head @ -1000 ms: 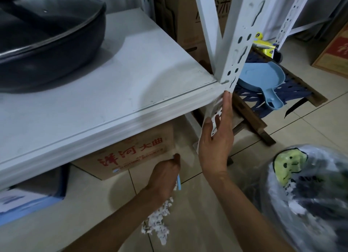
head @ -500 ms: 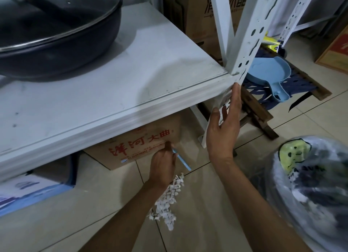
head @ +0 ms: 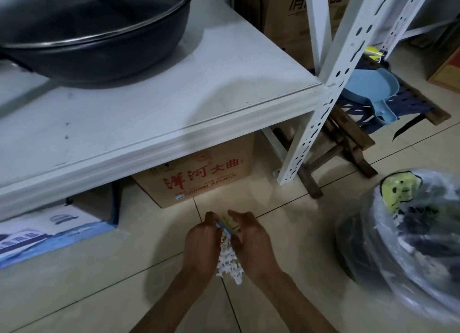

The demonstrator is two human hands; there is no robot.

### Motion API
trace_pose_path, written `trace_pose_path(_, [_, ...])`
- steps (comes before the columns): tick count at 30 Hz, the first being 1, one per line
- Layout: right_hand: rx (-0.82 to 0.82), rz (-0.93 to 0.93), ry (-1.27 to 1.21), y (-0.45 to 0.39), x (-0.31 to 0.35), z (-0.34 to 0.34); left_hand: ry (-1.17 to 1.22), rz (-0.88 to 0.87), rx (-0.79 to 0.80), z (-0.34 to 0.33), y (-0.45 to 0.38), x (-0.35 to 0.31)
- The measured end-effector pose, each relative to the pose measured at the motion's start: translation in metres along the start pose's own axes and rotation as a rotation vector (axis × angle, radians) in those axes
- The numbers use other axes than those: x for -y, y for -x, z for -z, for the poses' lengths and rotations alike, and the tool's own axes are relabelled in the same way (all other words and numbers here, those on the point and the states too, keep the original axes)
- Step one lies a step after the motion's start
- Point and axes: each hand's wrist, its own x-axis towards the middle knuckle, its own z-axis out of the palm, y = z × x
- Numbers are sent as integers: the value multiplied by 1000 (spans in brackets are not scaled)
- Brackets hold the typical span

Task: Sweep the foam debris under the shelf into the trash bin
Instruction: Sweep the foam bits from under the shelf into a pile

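Household storeroom: white slotted-steel shelf [head: 159, 103] carrying lidded black wok [head: 94, 33] at 11 o'clock; liquor carton [head: 201, 175] beneath; more cartons [head: 296, 16] stacked at 12; folding wooden stool [head: 348, 143], blue dustpan [head: 371, 88] at 2; tiled floor [head: 99, 283].

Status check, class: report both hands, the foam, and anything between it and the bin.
Left hand and right hand together, holding foam and a blue strip. Bin to the right. Bare floor between.

- bin [head: 398, 245] runs off the right edge and it's pretty blurry; can't make out what's inside
- foam [head: 230, 263] mostly hidden between both hands
- pan [head: 94, 33] cut off top and left
- blue box [head: 49, 230] half under the shelf [head: 149, 103]; print unreadable
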Motion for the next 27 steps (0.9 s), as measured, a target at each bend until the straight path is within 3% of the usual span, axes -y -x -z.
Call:
trace_pose_path(2, [90,24,56,7,1,-19,30,-2,-23,3,9,2])
trace_pose_path(6, [-16,64,177,6,10,-42,16,51,-61,4,20,11])
trace_pose_path(10, [4,141,378,-1,16,-50,21,66,-58,7,28,24])
trace_pose_path(15, [7,213,402,0,5,-47,159,23,-7,12,47,48])
trace_pose_path(19, [-101,194,330,4,-5,-32,111,88,39,8,72,73])
trace_pose_path(23, [-238,29,354,12,-14,-14,32,165,147,-6,88,82])
trace_pose_path(27, [-204,-36,392,25,-17,-24,-35,228,296,-27,94,75])
